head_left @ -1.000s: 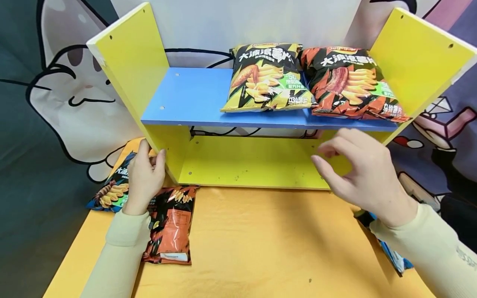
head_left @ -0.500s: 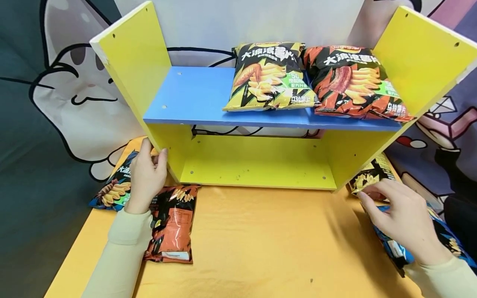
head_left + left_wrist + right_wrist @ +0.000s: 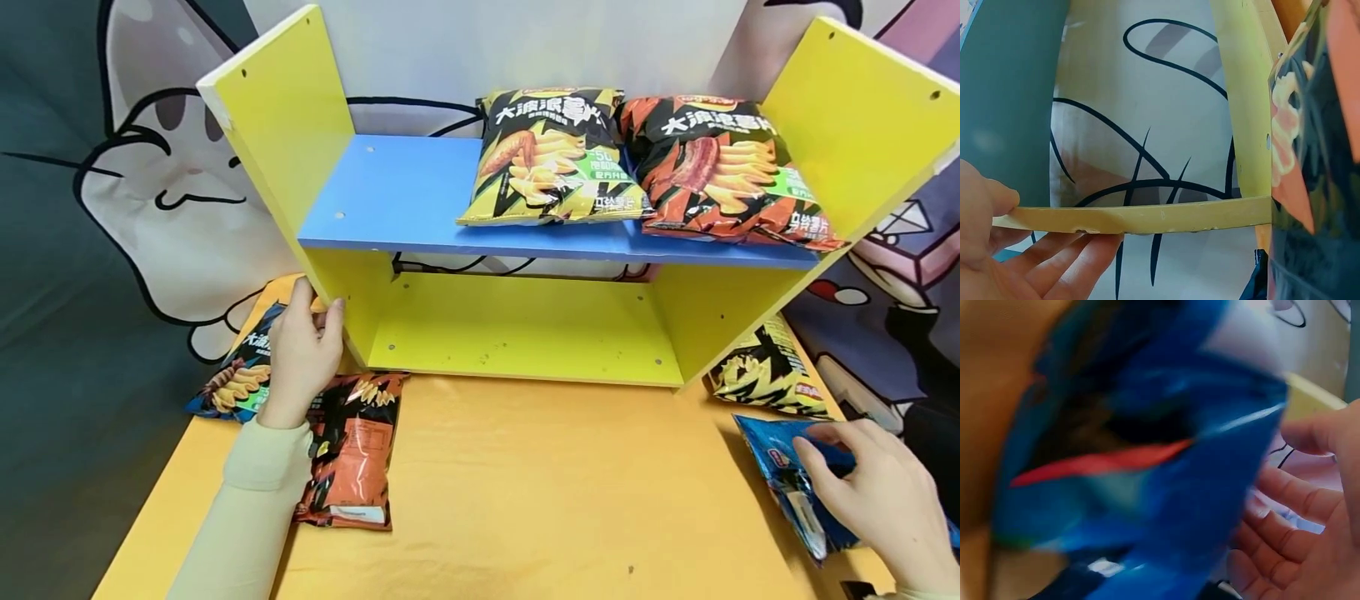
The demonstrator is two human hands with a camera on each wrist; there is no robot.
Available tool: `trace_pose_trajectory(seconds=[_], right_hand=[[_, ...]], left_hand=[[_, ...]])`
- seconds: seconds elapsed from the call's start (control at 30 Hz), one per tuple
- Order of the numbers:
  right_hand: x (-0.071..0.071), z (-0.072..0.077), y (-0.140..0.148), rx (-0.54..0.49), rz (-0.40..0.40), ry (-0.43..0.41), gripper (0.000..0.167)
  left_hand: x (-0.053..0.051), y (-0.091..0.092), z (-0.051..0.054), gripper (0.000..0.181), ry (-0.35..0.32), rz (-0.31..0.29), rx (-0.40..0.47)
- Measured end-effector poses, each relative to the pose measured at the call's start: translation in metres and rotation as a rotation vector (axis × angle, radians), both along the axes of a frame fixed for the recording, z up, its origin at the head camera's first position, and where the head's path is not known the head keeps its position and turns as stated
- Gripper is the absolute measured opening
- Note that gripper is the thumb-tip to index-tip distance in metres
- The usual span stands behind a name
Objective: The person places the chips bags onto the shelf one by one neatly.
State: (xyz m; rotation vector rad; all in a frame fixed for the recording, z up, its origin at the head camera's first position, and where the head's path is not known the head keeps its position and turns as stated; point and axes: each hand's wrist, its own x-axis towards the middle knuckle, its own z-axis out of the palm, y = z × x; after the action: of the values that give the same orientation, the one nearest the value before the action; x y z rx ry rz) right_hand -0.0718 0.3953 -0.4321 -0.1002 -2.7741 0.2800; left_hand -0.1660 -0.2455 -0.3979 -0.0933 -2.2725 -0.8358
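My left hand (image 3: pixel 300 358) holds the front edge of the shelf's yellow left side panel (image 3: pixel 277 142). In the left wrist view, the thumb of that hand (image 3: pixel 1054 262) lies on one side of the panel edge (image 3: pixel 1160 219), with fingers on the other. At the lower right, my right hand (image 3: pixel 881 492) is over a blue chip bag (image 3: pixel 787 467), its fingers loosely bent. From the right wrist, this hand (image 3: pixel 1310 531) shows unclosed beside the blurred blue bag (image 3: pixel 1210 487); whether the fingertips touch it, I cannot tell.
On the blue upper shelf (image 3: pixel 405 183) stand a yellow-black bag (image 3: pixel 551 158) and a red-black bag (image 3: pixel 727 171). A yellow-black bag (image 3: pixel 768 371) lies right of the unit; at left lie a blue bag (image 3: pixel 243 379) and a red-black bag (image 3: pixel 360 458).
My right hand has moved right and down from in front of the shelf to the blue bag. My left hand stays on the side panel; the head view has shifted slightly.
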Motion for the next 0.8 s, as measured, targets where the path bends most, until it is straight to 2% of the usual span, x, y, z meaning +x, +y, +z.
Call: trace_pose_trajectory(seconds=[0.17, 0.33, 0.5, 0.63, 0.8], right_hand=[[0.005, -0.011, 0.015, 0.001, -0.073, -0.094, 0.047], [0.009, -0.021, 0.028, 0.011, -0.199, -0.229, 0.067], [0.011, -0.025, 0.035, -0.009, -0.302, -0.316, 0.094], [0.011, -0.027, 0.041, -0.071, -0.374, -0.397, 0.108], [0.006, -0.03, 0.049, -0.213, -0.428, -0.427, 0.108]], left_hand=[[0.001, 0.001, 0.0, 0.026, 0.005, -0.005, 0.005], [0.002, 0.002, 0.0, 0.026, 0.006, -0.013, 0.001], [0.001, 0.001, -0.002, 0.027, 0.002, -0.013, -0.002], [0.002, 0.0, -0.004, 0.027, -0.004, -0.015, -0.005], [0.0, 0.0, -0.002, 0.029, 0.001, -0.012, -0.005]])
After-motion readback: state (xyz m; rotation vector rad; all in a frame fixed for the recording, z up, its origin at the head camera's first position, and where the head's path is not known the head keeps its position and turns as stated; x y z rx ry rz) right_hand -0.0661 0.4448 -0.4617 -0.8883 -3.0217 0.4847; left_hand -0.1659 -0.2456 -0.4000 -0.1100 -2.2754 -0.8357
